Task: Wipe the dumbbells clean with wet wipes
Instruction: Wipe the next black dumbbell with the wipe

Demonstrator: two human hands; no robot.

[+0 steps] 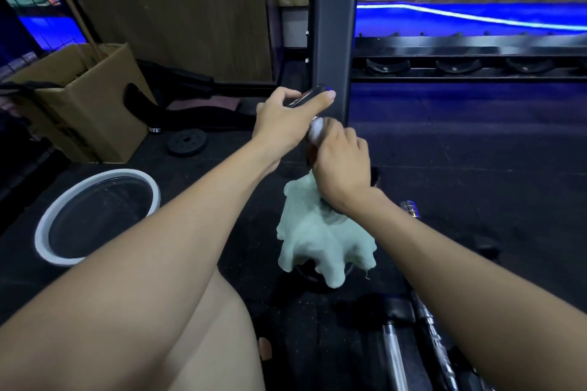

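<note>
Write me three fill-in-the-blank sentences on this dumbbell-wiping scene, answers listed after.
1. The right hand wraps a pale green ____ round the dumbbell bar.
2. The left hand grips the bar's ____ end.
3. A white-rimmed basin sits on the floor to the person's ____.

Missing words: cloth; upper; left

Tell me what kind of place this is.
Most likely a gym's weights area: an empty dumbbell rack with saddle cradles, a loose weight plate on black rubber flooring, and chrome bars lying nearby.
</note>
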